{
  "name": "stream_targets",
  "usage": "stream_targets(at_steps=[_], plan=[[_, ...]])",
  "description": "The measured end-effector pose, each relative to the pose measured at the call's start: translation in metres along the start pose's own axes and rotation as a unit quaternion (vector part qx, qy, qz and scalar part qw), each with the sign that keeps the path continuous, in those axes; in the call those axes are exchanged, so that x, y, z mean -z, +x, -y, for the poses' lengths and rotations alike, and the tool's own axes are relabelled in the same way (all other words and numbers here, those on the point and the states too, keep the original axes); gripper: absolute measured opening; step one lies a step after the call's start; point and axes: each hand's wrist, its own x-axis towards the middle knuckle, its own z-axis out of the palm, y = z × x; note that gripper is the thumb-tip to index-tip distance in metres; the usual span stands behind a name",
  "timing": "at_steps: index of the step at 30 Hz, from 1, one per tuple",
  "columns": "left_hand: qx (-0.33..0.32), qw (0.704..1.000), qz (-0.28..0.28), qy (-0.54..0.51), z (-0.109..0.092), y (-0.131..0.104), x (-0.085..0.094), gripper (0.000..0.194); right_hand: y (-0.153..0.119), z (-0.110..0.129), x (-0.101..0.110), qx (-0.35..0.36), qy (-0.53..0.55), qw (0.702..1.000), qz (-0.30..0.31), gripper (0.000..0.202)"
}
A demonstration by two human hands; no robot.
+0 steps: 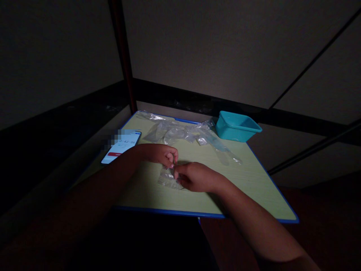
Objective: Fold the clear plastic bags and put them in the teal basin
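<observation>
I have a small clear plastic bag (pixel 168 181) over the near middle part of the yellow-green, blue-edged worktop (pixel 239 192). Its gathered end points away from me, up between my fingers; its spread end faces me, with the lower edge running crosswise and slanting a little nearer to me at the right. The crumpling hides which way its long axis runs.

My right hand (pixel 197 177) is closed in a pinch on the bag, thumb against forefinger. My left hand (pixel 161 153) is curled at the gathered end, fingertips close to my right ones; I can't tell how tightly they close or whether they grip plastic.

I can read no writing on the bag. To the left, a phone (pixel 122 147) lies face up, lit, showing "42:06" after a blurred digit, above a red bar. Beyond my hands lies crumpled clear plastic (pixel 180 132), with a turquoise basin (pixel 239 130) at the far right corner.
</observation>
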Motion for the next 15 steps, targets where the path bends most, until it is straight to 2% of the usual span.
stream_targets(at_steps=[5,6,7,8,10,11,13,15], plan=[[-0.003,0.998,-0.024,0.058,-0.002,0.001,-0.003,0.023,-0.003,-0.001,0.005,0.045,0.086,0.995,0.031,0.016],[-0.009,0.995,-0.05,0.083,-0.003,0.002,-0.005,0.021,-0.004,-0.003,0.006,0.051,0.107,0.992,0.039,0.017],[-0.021,0.988,-0.101,0.117,-0.006,0.002,-0.007,0.018,-0.004,-0.006,0.007,0.055,0.127,0.989,0.04,0.017],[-0.041,0.971,-0.172,0.16,-0.009,0.003,-0.01,0.015,-0.005,-0.009,0.009,0.054,0.145,0.987,0.033,0.017],[-0.096,0.902,-0.33,0.262,-0.017,0.004,-0.018,0.011,-0.007,-0.018,0.013,0.032,0.163,0.986,-0.008,0.017],[-0.126,0.867,-0.369,0.31,-0.021,0.004,-0.022,0.011,-0.009,-0.023,0.016,0.012,0.161,0.986,-0.038,0.017],[-0.162,0.836,-0.368,0.372,-0.027,0.003,-0.03,0.019,-0.011,-0.034,0.022,-0.039,0.131,0.987,-0.088,0.018],[-0.167,0.833,-0.334,0.408,-0.028,0.003,-0.038,0.037,-0.014,-0.042,0.028,-0.094,0.079,0.989,-0.086,0.015]])
